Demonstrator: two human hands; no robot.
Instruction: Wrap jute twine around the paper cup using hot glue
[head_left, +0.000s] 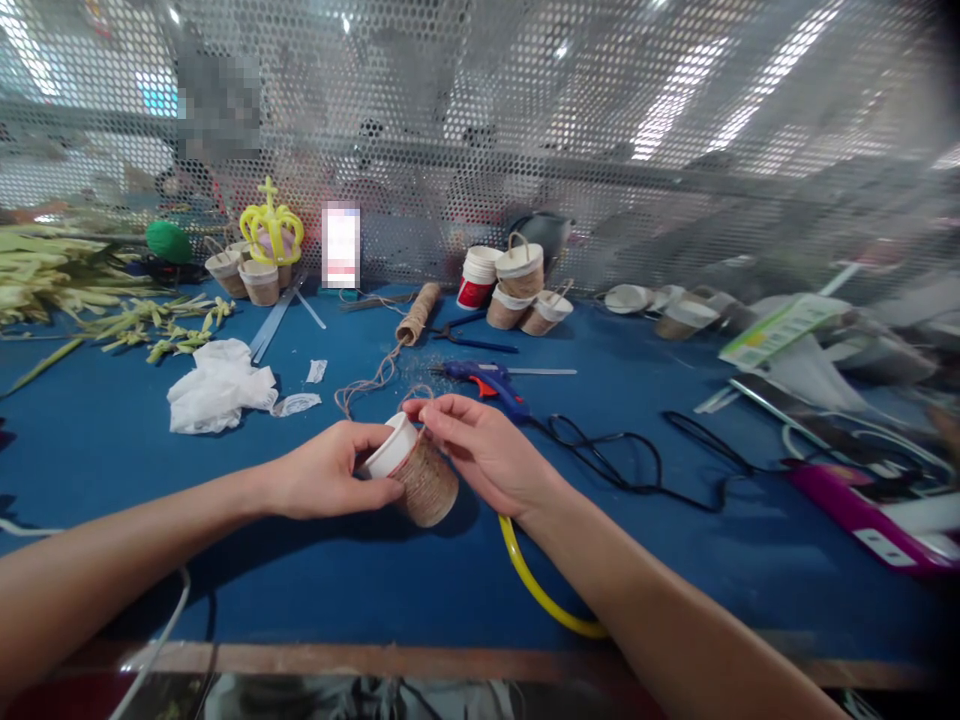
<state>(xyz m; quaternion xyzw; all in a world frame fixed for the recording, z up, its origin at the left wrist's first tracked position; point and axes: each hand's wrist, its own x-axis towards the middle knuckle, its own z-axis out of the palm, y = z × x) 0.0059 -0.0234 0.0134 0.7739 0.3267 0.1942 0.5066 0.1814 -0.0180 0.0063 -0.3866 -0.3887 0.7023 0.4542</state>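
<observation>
A white paper cup (427, 485) wrapped in brown twine lies tilted in my left hand (330, 468), whose thumb and fingers close around its rim. My right hand (484, 440) pinches the jute twine (422, 432) at the cup's upper edge. From there the strand loops back across the table to a twine roll (418, 315). Behind my right hand rests a blue hot glue gun (487, 385) with an orange trigger and a clear glue stick in its back. A yellow ring (536, 585) lies partly under my right forearm.
Crumpled white tissue (221, 387) lies at left, with green artificial stems (67, 270) beyond. Twine-covered cups (517, 275) stand at the back, near a yellow crown (270, 232) and pliers (476, 335). A black cord (630, 470) runs right toward a magenta power strip (862, 515).
</observation>
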